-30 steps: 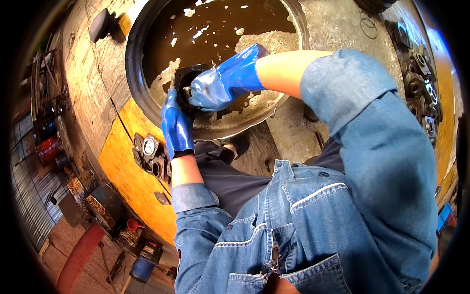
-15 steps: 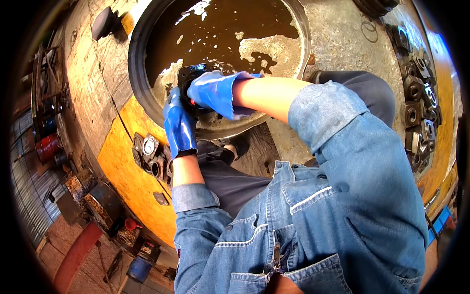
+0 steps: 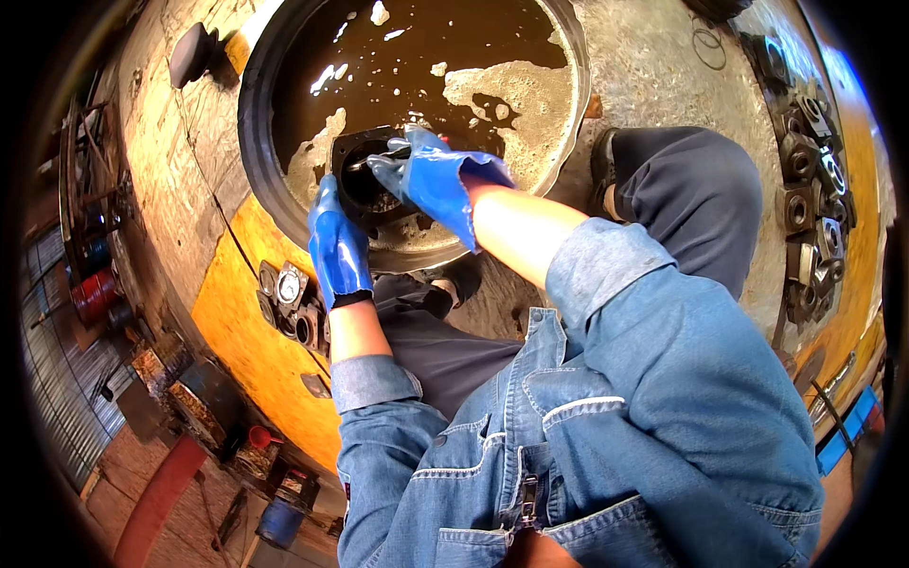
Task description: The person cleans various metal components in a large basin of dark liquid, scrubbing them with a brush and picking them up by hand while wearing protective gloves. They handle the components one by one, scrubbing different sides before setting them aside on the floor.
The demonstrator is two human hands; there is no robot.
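A dark metal housing part (image 3: 358,151) with a round bore is held over a large round basin (image 3: 256,142) of brown foamy liquid. My left hand (image 3: 338,244), in a blue rubber glove, grips the part's lower left side. My right hand (image 3: 428,177), also in a blue glove, is bent over the bore and holds a thin metal tool (image 3: 377,158) against the part's opening. My denim sleeves and shirt fill the lower part of the view.
Several similar metal housings (image 3: 290,301) lie on a yellow surface left of my knee. More housings (image 3: 810,189) line a yellow strip at the right. A concrete floor (image 3: 663,66) surrounds the basin. Red and blue containers (image 3: 90,293) stand at far left.
My right hand has moved down and left, from reaching across the basin to bending over the part's bore. The view has shifted slightly and my right knee has come into sight.
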